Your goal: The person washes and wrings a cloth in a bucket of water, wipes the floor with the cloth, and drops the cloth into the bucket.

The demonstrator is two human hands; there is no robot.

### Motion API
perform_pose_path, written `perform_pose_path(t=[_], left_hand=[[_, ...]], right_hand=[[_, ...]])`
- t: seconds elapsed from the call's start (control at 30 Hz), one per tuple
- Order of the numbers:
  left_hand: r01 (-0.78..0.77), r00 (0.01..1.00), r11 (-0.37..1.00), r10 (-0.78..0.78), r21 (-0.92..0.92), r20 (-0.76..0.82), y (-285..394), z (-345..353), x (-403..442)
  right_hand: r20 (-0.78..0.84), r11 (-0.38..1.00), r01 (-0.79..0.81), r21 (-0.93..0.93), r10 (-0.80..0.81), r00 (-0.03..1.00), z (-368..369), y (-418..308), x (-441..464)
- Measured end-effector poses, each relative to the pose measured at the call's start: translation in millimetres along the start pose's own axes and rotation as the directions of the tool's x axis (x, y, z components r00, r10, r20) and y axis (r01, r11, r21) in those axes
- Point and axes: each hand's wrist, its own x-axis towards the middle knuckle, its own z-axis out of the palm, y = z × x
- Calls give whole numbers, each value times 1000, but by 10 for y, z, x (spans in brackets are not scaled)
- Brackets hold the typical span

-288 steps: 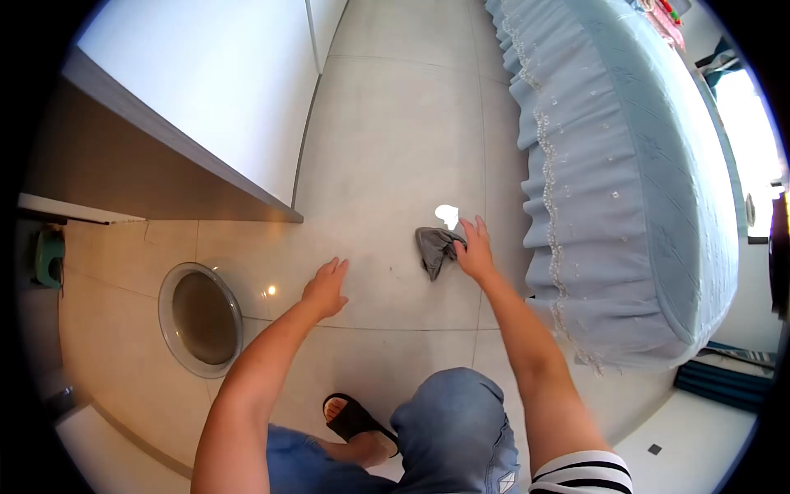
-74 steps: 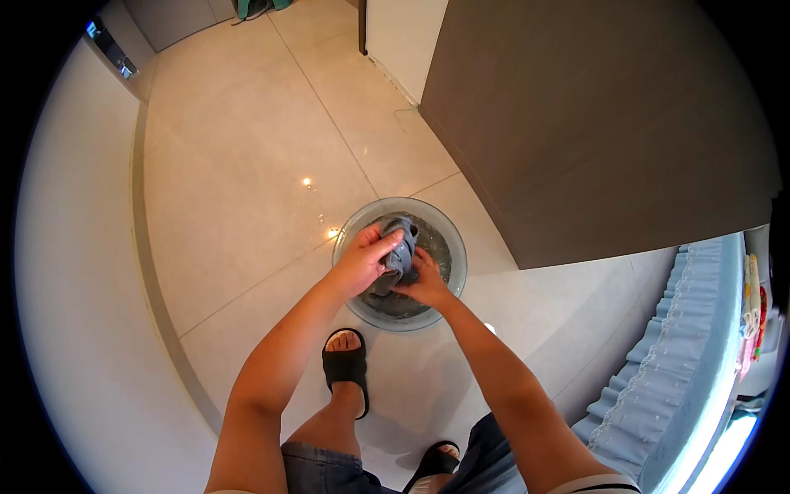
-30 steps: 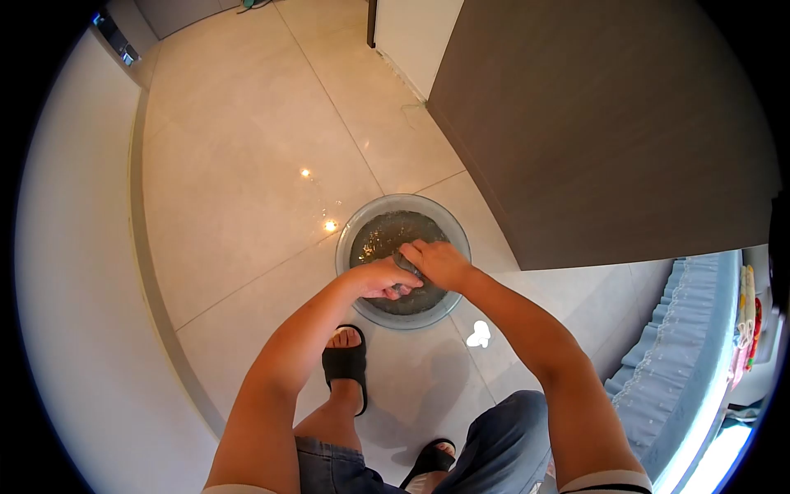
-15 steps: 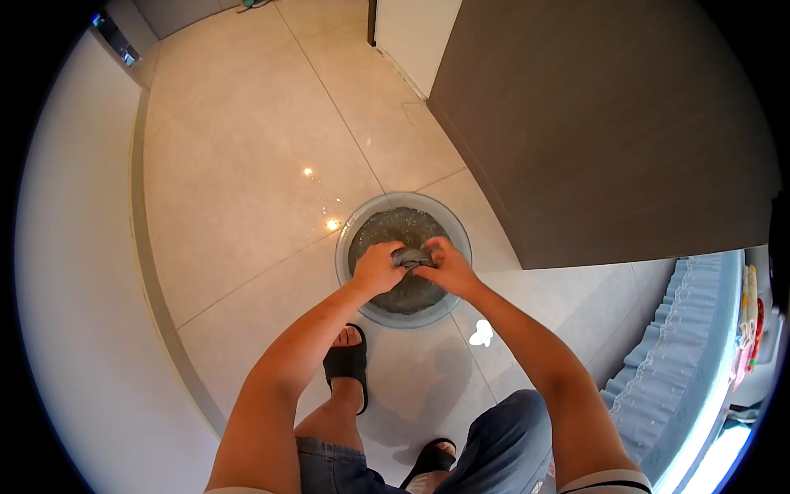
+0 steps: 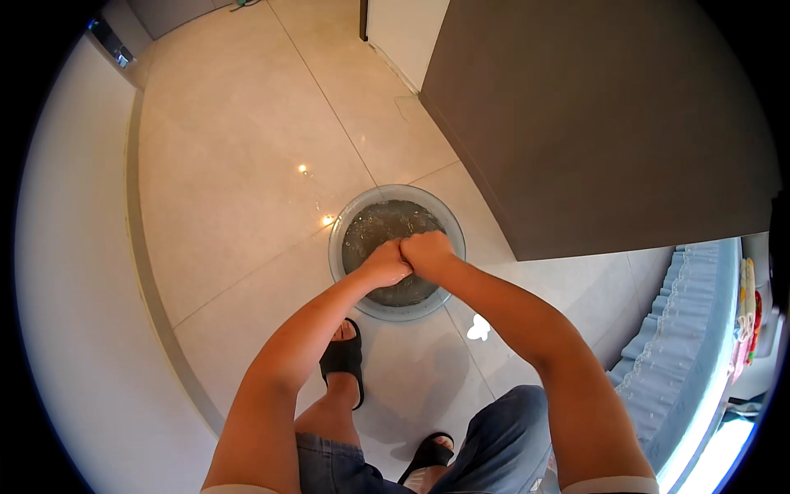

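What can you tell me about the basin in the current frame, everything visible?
The basin is round, with a broad, smooth, pale grey rim that looks like translucent plastic. It stands upright on the tiled floor, holding murky grey-brown water with small glints on its surface. The left hand and right hand meet above it, hiding part of the water. Whether either arm touches the rim is unclear.

We are in a home, apparently a bedroom. We see a bed's frilly blue skirt (image 5: 668, 342), pale floor tiles (image 5: 239, 156) and black open-toed slippers (image 5: 342, 357).
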Motion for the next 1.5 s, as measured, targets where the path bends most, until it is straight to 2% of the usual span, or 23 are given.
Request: perform_pose_path(t=[0.03,0.07,0.13,0.23,0.27,0.3,0.33,0.37,0.43,0.47,0.53,0.63,0.73,0.83,0.87,0.97,1.0,1.1,1.23,1.43,1.5], left_hand=[[-152,966,959,196,240,-168,-31,50,4],[-127,977,940,173,315,-123,-78,70,3],[-82,993,883,113,461,-40,266,-113,-170],[-218,963,771,269,598,5,167,-165,-122],[-281,940,727,341,626,26,134,-196,-96],[-341,910,678,411,651,50,100,-226,-71],[-399,875,623,478,673,76,70,-238,-50],[-393,874,632,483,668,57,51,-200,-45],[-379,871,646,491,663,19,53,-93,-110],[-321,904,701,426,637,-13,58,-82,-182],[-194,955,795,287,575,-74,110,-133,-343],[-139,832,805,411,577,-373,-55,-264,-417],[206,800,812,182,547,-572,-144,-300,-371],[214,807,924,15,318,-590,-544,-314,-124],[235,831,935,-52,264,-554,-609,-377,-75],[189,820,980,-119,69,-559,-561,-425,-78],[214,819,968,-103,133,-565,-476,-390,-117],[205,839,979,-169,12,-517,-605,-299,-87],[185,932,969,-226,-166,-283,-567,-150,-97],[216,962,969,-233,-122,-143,-10,396,-196],[166,977,978,-180,-127,-115,74,652,-157]], right_hand=[[30,999,-28,33,27,999,-7,-4,1],[58,992,-58,108,52,997,-8,-16,-10],[118,960,-118,255,91,989,21,-31,-66],[-2,749,-36,662,49,999,315,59,-63],[194,492,-183,851,30,981,447,92,-52],[366,190,-351,917,-52,929,507,80,-70],[413,91,-407,909,-61,909,569,83,-107],[458,-9,-460,888,-69,886,636,89,-144],[339,218,-363,906,141,930,309,-84,-393],[149,338,-206,918,186,971,337,-87,-463],[-242,584,84,807,198,950,389,-55,-579],[-236,674,-176,717,472,849,443,108,-775],[-267,596,-394,700,729,630,855,286,-846],[-8,474,-400,785,652,758,1322,509,-755],[267,86,-362,928,523,810,1226,526,-733],[313,-78,-325,943,543,779,1270,502,-721],[333,-109,-327,939,528,781,1244,509,-770],[334,-38,-370,928,520,786,1222,560,-950],[374,-37,-416,909,514,772,1352,658,-1259],[404,-106,-416,903,539,739,1684,873,-2055],[424,-153,-414,897,562,710,1809,940,-2359]])
